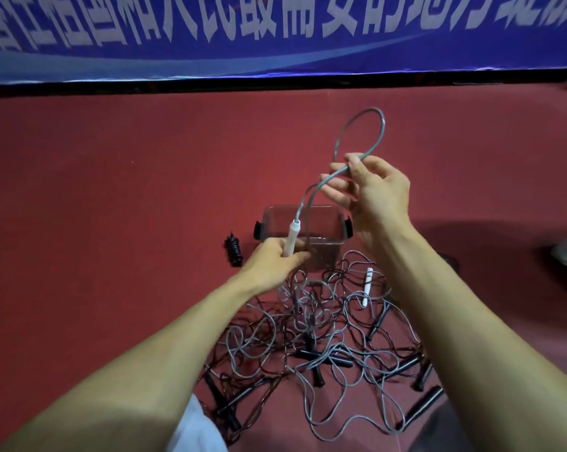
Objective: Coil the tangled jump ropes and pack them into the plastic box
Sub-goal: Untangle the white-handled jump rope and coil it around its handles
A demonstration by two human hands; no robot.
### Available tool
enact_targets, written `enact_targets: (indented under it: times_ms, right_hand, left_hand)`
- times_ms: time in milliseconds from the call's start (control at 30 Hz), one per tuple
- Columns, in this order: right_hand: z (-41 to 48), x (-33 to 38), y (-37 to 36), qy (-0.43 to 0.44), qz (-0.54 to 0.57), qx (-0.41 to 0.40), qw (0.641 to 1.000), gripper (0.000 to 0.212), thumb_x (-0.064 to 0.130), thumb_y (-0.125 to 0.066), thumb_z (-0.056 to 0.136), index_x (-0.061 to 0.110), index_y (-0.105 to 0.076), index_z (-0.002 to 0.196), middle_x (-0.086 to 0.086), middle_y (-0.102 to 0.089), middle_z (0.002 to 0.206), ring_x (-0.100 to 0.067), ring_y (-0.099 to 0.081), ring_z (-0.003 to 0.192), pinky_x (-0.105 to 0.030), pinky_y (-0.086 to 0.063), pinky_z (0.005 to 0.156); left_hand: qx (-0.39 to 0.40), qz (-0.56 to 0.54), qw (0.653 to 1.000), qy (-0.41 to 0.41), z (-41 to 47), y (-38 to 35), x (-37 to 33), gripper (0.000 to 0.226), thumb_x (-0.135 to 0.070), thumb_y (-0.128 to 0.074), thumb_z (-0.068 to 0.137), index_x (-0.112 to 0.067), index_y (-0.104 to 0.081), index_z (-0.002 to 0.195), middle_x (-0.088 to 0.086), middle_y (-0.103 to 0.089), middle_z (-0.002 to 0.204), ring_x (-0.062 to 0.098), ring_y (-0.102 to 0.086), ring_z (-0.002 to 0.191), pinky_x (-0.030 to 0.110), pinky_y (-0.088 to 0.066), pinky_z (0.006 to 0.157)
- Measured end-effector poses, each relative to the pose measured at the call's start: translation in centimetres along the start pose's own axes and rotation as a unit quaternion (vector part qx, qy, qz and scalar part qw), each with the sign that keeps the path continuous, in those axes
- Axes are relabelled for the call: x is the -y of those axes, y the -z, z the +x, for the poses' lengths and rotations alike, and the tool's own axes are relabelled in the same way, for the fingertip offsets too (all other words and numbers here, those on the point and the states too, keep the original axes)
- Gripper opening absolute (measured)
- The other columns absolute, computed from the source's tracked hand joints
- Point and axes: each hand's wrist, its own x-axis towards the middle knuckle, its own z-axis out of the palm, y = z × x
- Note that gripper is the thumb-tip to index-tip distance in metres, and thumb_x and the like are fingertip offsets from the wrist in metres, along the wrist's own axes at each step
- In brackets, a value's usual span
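Grey rope (371, 109) is up in a loop, white handle (291, 238) gripped by left hand (275, 259), cord pinched by right hand (373, 194). Other ropes (324, 327), grey and black, lie tangled just in front of the clear open-topped plastic box (327, 223).

box (324, 230) behind ropes (324, 337), coil (233, 249) left

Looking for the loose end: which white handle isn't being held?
The loose white handle lying on the tangled ropes near the box; the left hand grips the other handle.
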Motion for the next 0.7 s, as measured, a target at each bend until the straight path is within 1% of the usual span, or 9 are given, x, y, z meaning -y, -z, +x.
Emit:
enact_targets:
  times_ms: [33, 100, 200, 333, 433, 500, 533, 633, 700]
  right_hand:
    - [0.1, 0.1, 0.3, -0.001, 0.013, -0.008, 1.0, 0.011, 0.003, -0.051, 0.098, 0.002, -0.055, 0.089, -0.014, -0.064, 0.073, -0.02, -0.068, 0.055, -0.026, -0.056, 0.05]
    - [0.5, 0.1, 0.9, 0.003, 0.024, -0.034, 0.999, 0.013, 0.002, -0.05, 0.099, 0.002, -0.052, 0.086, -0.015, -0.063, 0.074, -0.02, -0.069, 0.054, -0.026, -0.056, 0.05]
    - [1.8, -0.2, 2.0, 0.016, 0.026, -0.082, 0.996, 0.012, 0.001, -0.048, 0.099, 0.001, -0.05, 0.087, -0.017, -0.06, 0.076, -0.018, -0.068, 0.052, -0.025, -0.057, 0.051]
    - [3.2, -2.0, 3.7, 0.009, -0.089, -0.096, 0.991, 0.009, 0.0, -0.048, 0.098, 0.004, -0.05, 0.09, -0.013, -0.059, 0.078, -0.017, -0.066, 0.052, -0.026, -0.057, 0.052]
    - [3.5, -4.0, 4.8, -0.036, -0.251, -0.034, 0.967, 0.017, 0.0, -0.05, 0.097, 0.011, -0.053, 0.085, -0.011, -0.063, 0.083, -0.021, -0.064, 0.058, -0.035, -0.058, 0.057]
    - [3.1, -4.8, 4.7, -0.044, -0.365, 0.04, 0.929, 0.022, -0.002, -0.051, 0.095, 0.014, -0.058, 0.081, -0.009, -0.067, 0.081, -0.022, -0.064, 0.064, -0.039, -0.058, 0.065]
    - [2.8, -5.1, 4.7, -0.045, -0.412, 0.081, 0.906, 0.025, -0.003, -0.051, 0.093, 0.015, -0.06, 0.079, -0.007, -0.068, 0.077, -0.021, -0.065, 0.065, -0.037, -0.058, 0.067]
    - [1.5, -5.4, 4.1, -0.067, -0.474, 0.203, 0.854, 0.024, -0.009, -0.054, 0.086, 0.012, -0.064, 0.08, -0.001, -0.062, 0.065, -0.006, -0.057, 0.053, -0.021, -0.047, 0.052]
    - [1.0, -5.7, 3.8, -0.051, -0.539, 0.265, 0.798, 0.022, -0.003, -0.058, 0.083, 0.016, -0.069, 0.087, 0.003, -0.066, 0.073, -0.005, -0.059, 0.062, -0.023, -0.047, 0.06]
  left_hand:
    - [0.011, 0.003, 1.0, -0.008, 0.1, -0.4, -0.1, 0.016, -0.042, -0.065, 0.09, -0.026, -0.066, 0.093, 0.007, -0.073, 0.093, 0.018, -0.061, 0.079, 0.033, -0.05, 0.082]
    - [0.018, 0.012, 0.999, -0.024, 0.1, -1.0, -0.7, 0.016, -0.039, -0.065, 0.091, -0.024, -0.067, 0.088, 0.005, -0.07, 0.085, 0.018, -0.06, 0.075, 0.031, -0.048, 0.075]
    - [-0.047, -0.005, 0.997, -0.054, 0.2, -1.4, -1.5, 0.015, -0.026, -0.063, 0.094, -0.02, -0.067, 0.081, -0.002, -0.064, 0.067, 0.018, -0.058, 0.066, 0.03, -0.048, 0.065]
    - [-0.129, -0.164, 0.977, -0.045, 0.5, -1.1, -2.3, 0.017, -0.013, -0.061, 0.095, -0.013, -0.067, 0.079, 0.008, -0.073, 0.078, 0.022, -0.07, 0.077, 0.033, -0.06, 0.066]
    - [-0.164, -0.276, 0.947, -0.025, 0.2, -0.6, -3.2, 0.014, -0.009, -0.061, 0.094, -0.008, -0.067, 0.081, 0.012, -0.073, 0.078, 0.025, -0.07, 0.072, 0.032, -0.06, 0.064]
    - [-0.174, -0.331, 0.927, -0.023, -0.1, 0.1, -3.8, 0.013, -0.008, -0.06, 0.093, -0.006, -0.067, 0.083, 0.011, -0.073, 0.076, 0.027, -0.071, 0.071, 0.037, -0.061, 0.069]
    - [-0.177, -0.359, 0.916, -0.022, -0.3, 0.5, -4.2, 0.012, -0.008, -0.06, 0.094, -0.005, -0.066, 0.085, 0.011, -0.073, 0.075, 0.027, -0.071, 0.068, 0.039, -0.061, 0.071]
    - [-0.172, -0.45, 0.876, -0.022, -1.4, 1.8, -5.1, 0.012, -0.009, -0.057, 0.096, -0.003, -0.063, 0.087, 0.011, -0.073, 0.076, 0.027, -0.07, 0.065, 0.037, -0.062, 0.066]
    - [-0.148, -0.52, 0.841, -0.03, -2.1, 2.5, -5.3, 0.013, -0.008, -0.054, 0.097, -0.001, -0.061, 0.089, 0.013, -0.072, 0.079, 0.028, -0.07, 0.067, 0.035, -0.061, 0.064]
